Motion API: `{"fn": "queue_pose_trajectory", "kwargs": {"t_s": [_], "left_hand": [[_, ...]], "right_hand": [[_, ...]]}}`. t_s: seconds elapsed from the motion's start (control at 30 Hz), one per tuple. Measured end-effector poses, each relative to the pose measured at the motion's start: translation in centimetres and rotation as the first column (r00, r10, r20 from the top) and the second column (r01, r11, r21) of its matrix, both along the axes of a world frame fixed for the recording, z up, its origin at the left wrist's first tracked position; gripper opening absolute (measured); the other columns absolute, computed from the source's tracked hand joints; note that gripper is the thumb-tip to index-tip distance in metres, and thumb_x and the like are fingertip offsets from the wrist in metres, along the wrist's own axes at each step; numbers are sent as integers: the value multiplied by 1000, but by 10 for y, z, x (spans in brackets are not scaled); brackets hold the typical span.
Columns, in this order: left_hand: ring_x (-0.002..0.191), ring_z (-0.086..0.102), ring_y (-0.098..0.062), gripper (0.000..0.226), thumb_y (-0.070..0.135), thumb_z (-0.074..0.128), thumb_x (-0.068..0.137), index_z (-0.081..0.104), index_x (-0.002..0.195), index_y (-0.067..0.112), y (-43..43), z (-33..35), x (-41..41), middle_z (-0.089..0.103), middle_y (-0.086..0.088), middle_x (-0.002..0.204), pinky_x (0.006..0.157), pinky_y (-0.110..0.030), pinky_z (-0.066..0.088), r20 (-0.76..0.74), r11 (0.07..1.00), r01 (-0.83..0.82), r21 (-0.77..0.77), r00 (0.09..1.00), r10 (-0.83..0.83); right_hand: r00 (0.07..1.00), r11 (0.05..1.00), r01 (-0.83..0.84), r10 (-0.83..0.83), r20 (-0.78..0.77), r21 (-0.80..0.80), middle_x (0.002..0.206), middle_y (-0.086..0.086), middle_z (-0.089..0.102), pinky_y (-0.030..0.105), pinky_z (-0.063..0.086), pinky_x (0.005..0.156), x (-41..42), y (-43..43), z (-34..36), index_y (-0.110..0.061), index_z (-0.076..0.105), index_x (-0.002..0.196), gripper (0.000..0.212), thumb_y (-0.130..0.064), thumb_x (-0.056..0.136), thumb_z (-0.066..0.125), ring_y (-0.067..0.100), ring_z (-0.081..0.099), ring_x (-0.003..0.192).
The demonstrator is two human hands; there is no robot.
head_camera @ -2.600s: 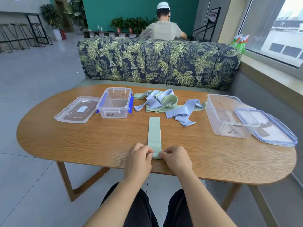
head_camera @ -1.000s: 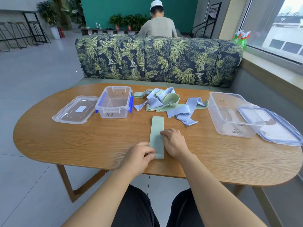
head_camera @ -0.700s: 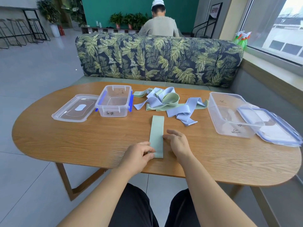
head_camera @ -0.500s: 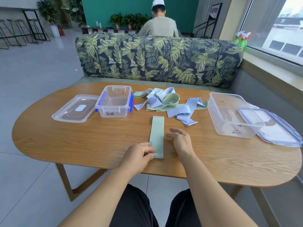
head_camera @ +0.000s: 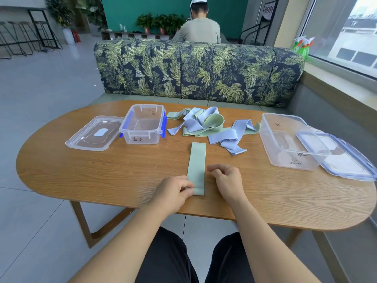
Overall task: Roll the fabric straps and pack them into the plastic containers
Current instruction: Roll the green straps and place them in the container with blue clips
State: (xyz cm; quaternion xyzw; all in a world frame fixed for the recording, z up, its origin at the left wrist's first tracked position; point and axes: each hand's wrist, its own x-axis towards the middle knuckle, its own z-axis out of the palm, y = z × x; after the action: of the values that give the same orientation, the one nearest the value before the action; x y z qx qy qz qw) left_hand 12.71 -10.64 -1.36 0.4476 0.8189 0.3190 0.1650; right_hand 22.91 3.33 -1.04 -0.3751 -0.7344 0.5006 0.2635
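Head view: green strap (head_camera: 196, 160) lies flat and lengthwise on the wooden table (head_camera: 102, 170). Left hand (head_camera: 175, 190) pinches its near end at the left edge. Right hand (head_camera: 226, 180) sits just beside the strap's right edge, fingers loosely curled, holding nothing. The loose strap pile (head_camera: 204, 123) lies between the small container (head_camera: 143, 124) and the large container (head_camera: 289, 139).

The pale-green strap (head_camera: 196, 164) lies flat; tangled straps (head_camera: 204, 124) sit beyond, between open small container (head_camera: 142, 138) and large container (head_camera: 285, 158).

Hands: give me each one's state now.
Left hand pinches the green strap at its near end.
Right hand open, fingers loosely curled beside the strap, holding nothing.
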Motion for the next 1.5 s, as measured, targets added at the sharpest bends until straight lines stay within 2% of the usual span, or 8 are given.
{"fn": "queue_pose_trajectory", "kwargs": {"t_s": [0.07,0.23,0.5,0.7,0.87,1.1,1.27,1.5], "left_hand": [[115,57,-17,23,20,62,93,72,112,14,0,1,1,60,6,109,90,-22,37,-4,1000,0,9,1000,0],[115,55,-13,23,23,63,93,72,113,17,0,1,-1,57,7,131,95,-22,38,-11,1000,7,-11,1000,-7],[97,55,-6,25,31,67,89,72,113,22,0,-6,-15,50,13,126,93,-25,44,53,997,71,-2,996,-71],[93,60,0,26,11,72,84,68,102,30,-7,-13,-18,57,18,108,82,-12,42,129,980,5,199,991,-31],[80,54,3,13,14,69,87,70,93,26,1,-17,-14,60,16,93,77,-16,41,41,984,11,176,999,-18],[89,57,-5,13,17,61,92,73,98,16,10,-10,-17,64,10,98,73,-7,37,-26,991,1,133,1000,2],[94,59,-9,15,18,60,94,74,99,15,12,-6,-20,64,7,101,81,-18,41,-28,994,21,112,999,-18],[87,50,5,25,13,67,88,68,112,20,7,-16,-15,50,16,97,83,-12,39,-37,982,16,189,999,-9]], "right_hand": [[999,998,-35,35,-12,47,86,-7,72,5,43,62,13,-10,2,-15,76,90,27,0,84,54,8,60,74],[969,923,-236,202,140,303,92,-19,60,17,43,87,28,-34,-17,-17,75,101,18,-14,84,71,5,54,99],[977,875,-201,147,154,441,86,-17,55,24,45,80,21,-33,-25,-15,75,101,16,-22,87,72,12,57,89],[964,860,-242,159,214,449,93,-13,55,20,40,79,19,-29,-22,-16,74,107,19,-22,90,66,8,53,92],[950,874,-273,179,257,402,92,-9,48,20,36,75,14,-22,-15,-18,73,109,21,-25,93,64,9,50,86],[963,908,-230,159,220,351,95,-9,57,18,40,78,13,-16,-17,-15,71,112,22,-19,92,62,9,55,87],[967,907,-205,128,221,368,95,-9,57,19,44,77,12,-17,-20,-16,72,104,17,-19,88,66,4,53,78],[958,918,-197,106,265,344,100,-1,64,28,47,84,7,-12,-16,-15,74,105,19,-21,89,65,15,58,92]]}}
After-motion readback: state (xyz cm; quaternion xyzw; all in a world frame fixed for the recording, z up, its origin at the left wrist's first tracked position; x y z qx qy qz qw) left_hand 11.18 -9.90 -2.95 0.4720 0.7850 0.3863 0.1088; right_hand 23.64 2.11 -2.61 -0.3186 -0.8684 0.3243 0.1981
